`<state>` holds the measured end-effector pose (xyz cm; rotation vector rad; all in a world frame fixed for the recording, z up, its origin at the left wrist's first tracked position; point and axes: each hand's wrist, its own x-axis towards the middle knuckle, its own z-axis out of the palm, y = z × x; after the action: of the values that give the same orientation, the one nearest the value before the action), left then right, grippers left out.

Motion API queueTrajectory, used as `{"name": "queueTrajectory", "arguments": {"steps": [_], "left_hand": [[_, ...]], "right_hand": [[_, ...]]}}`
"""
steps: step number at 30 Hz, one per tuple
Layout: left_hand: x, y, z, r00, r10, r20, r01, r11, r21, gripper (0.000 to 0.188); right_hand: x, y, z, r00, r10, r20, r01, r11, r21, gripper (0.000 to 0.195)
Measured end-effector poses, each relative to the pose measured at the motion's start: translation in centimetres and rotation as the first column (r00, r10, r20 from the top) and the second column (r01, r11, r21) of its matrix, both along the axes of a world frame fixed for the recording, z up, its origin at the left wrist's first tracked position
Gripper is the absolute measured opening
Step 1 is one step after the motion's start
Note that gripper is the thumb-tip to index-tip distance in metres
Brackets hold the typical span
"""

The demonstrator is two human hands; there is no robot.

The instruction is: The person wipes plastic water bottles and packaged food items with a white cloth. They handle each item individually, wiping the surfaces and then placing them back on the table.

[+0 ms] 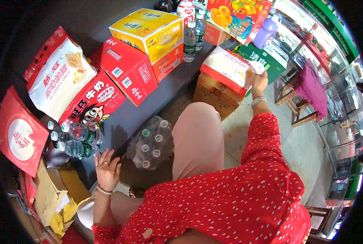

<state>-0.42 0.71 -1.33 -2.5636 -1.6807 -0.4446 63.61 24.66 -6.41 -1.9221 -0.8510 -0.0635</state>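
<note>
My left hand [108, 170] has its fingers spread and holds nothing, just beside the clear water bottles [80, 148] with white caps that lie on the dark counter. At the far right, my right hand [260, 83] grips a small pinkish-white thing [256, 67], too blurred to name. That hand is against the right end of a red and white noodle pack [225, 67]. The pack lies on a brown cardboard carton [218, 94]. A second, larger noodle pack [62, 76] leans against a red milk carton [93, 99] on the counter.
On the counter [123, 117] stand a red handled box [128, 71], a yellow box [148, 30] and upright water bottles [190, 42]. Shrink-wrapped bottles [151, 143] are below its edge. A green box [262, 58], a purple jug [266, 32] and a cloth-covered stool [311, 88] are to the right.
</note>
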Motion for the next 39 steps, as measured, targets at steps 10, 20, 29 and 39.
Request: {"name": "queueTrajectory", "arguments": {"steps": [10, 20, 29, 39], "left_hand": [[1.2, 0.6, -1.7, 0.999, -0.042, -0.002, 0.042, 0.995, -0.088, 0.025], [1.1, 1.5, -1.5, 0.997, -0.082, 0.001, 0.081, 0.993, -0.083, 0.024], [1.6, 1.1, -2.1, 0.994, -0.105, 0.035, 0.109, 0.983, -0.149, 0.023], [1.8, 0.1, -2.5, 0.994, -0.11, 0.027, 0.113, 0.979, -0.167, 0.023]], "right_hand": [[4.7, 2.1, -4.7, 0.833, -0.006, -0.553, 0.046, 0.997, 0.058, 0.047], [-4.0, -2.8, -4.1, 0.67, 0.223, -0.709, 0.132, 0.903, 0.409, 0.03], [-6.7, -9.7, -1.0, 0.711, 0.371, -0.598, 0.089, 0.796, 0.599, 0.022], [2.3, -0.2, -2.5, 0.689, 0.429, -0.585, -0.26, 0.899, 0.352, 0.037]]}}
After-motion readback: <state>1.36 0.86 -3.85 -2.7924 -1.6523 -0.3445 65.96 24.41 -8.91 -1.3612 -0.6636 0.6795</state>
